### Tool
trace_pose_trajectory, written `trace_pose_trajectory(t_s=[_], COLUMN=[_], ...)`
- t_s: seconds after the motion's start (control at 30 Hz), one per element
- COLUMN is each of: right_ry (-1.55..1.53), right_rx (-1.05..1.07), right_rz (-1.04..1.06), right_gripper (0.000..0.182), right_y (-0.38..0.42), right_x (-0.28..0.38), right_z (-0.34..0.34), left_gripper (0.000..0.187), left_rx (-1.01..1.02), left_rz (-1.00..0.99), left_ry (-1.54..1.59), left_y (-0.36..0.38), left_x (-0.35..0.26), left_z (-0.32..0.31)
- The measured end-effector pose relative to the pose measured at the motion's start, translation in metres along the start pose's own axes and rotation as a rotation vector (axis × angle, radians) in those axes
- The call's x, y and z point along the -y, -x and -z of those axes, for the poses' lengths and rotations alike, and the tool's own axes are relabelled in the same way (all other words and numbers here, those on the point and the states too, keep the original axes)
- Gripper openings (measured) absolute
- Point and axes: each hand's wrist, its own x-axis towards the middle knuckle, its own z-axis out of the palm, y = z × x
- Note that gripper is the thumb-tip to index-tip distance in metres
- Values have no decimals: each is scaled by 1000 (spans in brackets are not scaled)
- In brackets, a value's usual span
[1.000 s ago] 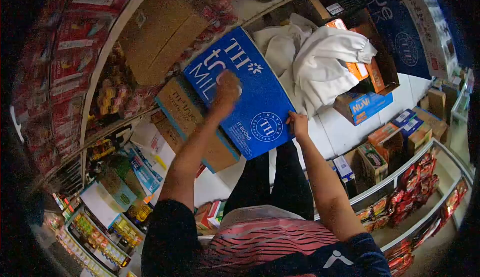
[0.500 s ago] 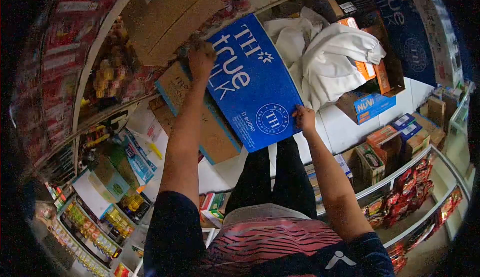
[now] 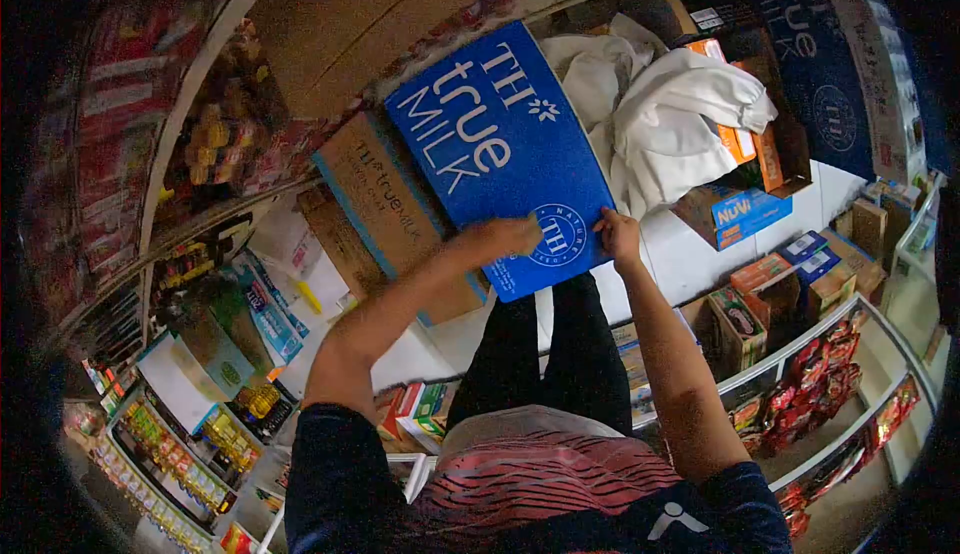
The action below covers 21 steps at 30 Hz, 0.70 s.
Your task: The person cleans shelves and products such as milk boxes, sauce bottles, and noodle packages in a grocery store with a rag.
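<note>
My right hand [image 3: 618, 238] pinches the edge of the blue box [image 3: 545, 159], apparently to steady it; my left hand [image 3: 512, 236], over its front, is too blurred to tell its grip.

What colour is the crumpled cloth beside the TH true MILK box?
White cloth; it shows in the head view.

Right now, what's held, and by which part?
Blue carton, by its right edge near the lower corner, in the right hand; left hand over its printed face.
</note>
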Motion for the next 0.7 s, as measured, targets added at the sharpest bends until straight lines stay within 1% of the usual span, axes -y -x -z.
trace_pose_trajectory(t_s=[0.07,0.13,0.2,0.27,0.3,0.33,0.37,0.4,0.47,0.5,0.53,0.57,0.6,0.63,0.7], right_ry=[-20,-27,-26,-2,13,-12,0,6,1,-2,-7,-16,-10,-3,-18], right_rx=[-21,6,21,30,38,52,53,38,24,24,23,20,12,5,14], right_rz=[-12,-52,-112,-94,-86,-29,-27,-50,-82,-90,-96,-97,-86,-74,-50], right_gripper=[40,38,39,39,39,39,39,39,39,38,38,38,37,36,38], right_y=[-2,1,5,5,3,2,0,-1,3,3,4,5,5,4,1], right_x=[-3,2,10,10,8,5,3,0,4,6,7,6,7,8,3], right_z=[-1,2,1,1,3,3,6,7,4,4,3,2,2,2,2], left_gripper=[17,28,34,35,35,34,34,34,37,37,37,35,29,29,28], left_rx=[-6,-454,-589,-662,-677,-697,-711,-713,-799,-820,-828,-807,-588,-368,-62], left_rz=[807,652,371,689,692,639,585,591,562,673,771,785,878,962,407], left_ry=[207,154,-704,-1027,-1016,-1117,-1221,-1219,-997,-701,-401,-22,-115,-207,-801], left_y=[-38,-11,3,15,15,13,12,13,17,14,6,-8,6,23,49], left_x=[-46,53,95,116,123,121,119,116,103,81,46,-9,7,29,8], left_z=[69,84,140,160,164,170,171,162,126,107,87,71,37,3,-38])
